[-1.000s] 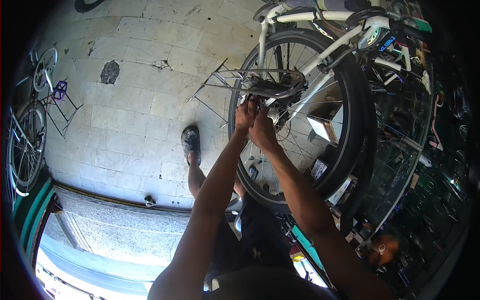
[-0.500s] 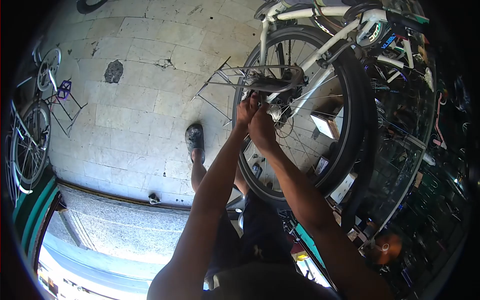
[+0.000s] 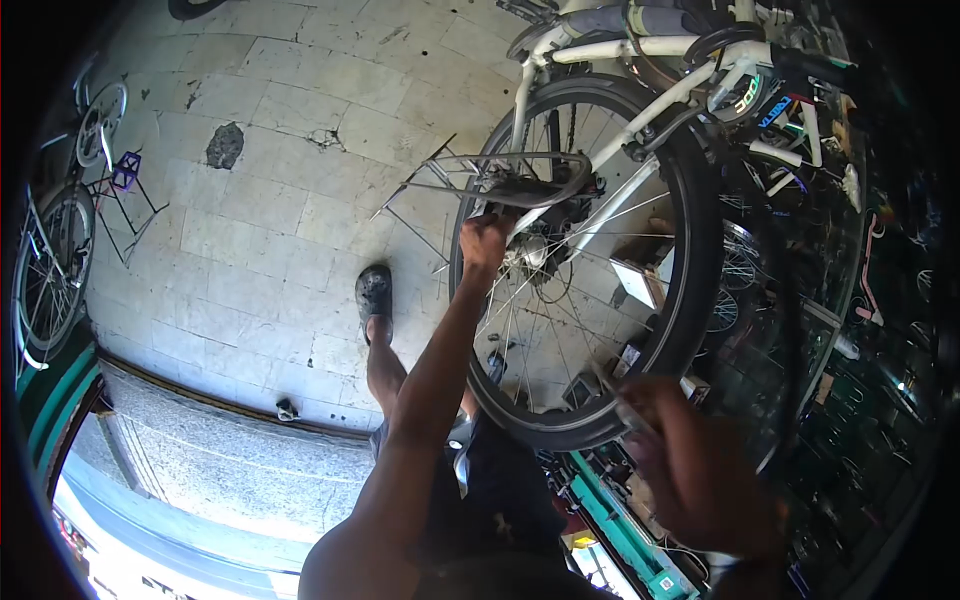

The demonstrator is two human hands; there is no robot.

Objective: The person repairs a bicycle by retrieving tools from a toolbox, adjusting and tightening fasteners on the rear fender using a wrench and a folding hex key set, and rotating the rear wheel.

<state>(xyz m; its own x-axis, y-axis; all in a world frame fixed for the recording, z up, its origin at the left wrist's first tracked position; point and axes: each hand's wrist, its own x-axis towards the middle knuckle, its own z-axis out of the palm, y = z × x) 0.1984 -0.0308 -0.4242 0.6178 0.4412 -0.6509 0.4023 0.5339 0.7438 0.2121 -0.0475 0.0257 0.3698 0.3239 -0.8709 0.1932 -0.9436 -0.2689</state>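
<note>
A white bicycle frame with its spoked wheel stands in front of me. Beside the hub, my left hand is closed at the bent metal rack; what its fingers grip is hidden. My right hand is at the lower right, near the tyre's bottom edge and apart from it. Its fingers are wrapped round a slim metal tool, blurred by motion, whose exact kind I cannot make out.
A second bicycle stands at the far left on the tiled floor. On the right are a glass cabinet and cluttered parts. An open white box shows behind the spokes. A step edge lies at lower left.
My right hand has left the hub area and swung down and right, with a slim metal tool now showing in it. My left hand stays by the rack. The view has shifted slightly.
</note>
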